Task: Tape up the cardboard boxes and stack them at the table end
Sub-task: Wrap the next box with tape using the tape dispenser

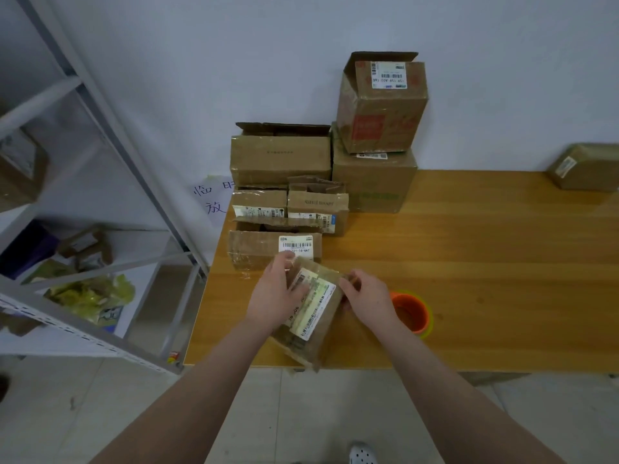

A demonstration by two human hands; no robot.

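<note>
A small brown white-labelled cardboard box (pixel 316 309) is being held at the near left edge of the wooden surface (pixel 485 262), the left hand (pixel 273 293) curling over its far end and the right hand (pixel 366 296) pinching its right side (orange tape roll (pixel 412 314) just right).

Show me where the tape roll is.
Head view: the tape roll sits on the table near its front edge, just right of the right hand.

The wooden table (pixel 469 262) bore cardboard boxes (pixel 280 159) at its left end, a small box (pixel 315 316) and tape roll (pixel 410 313) near its front edge.
</note>
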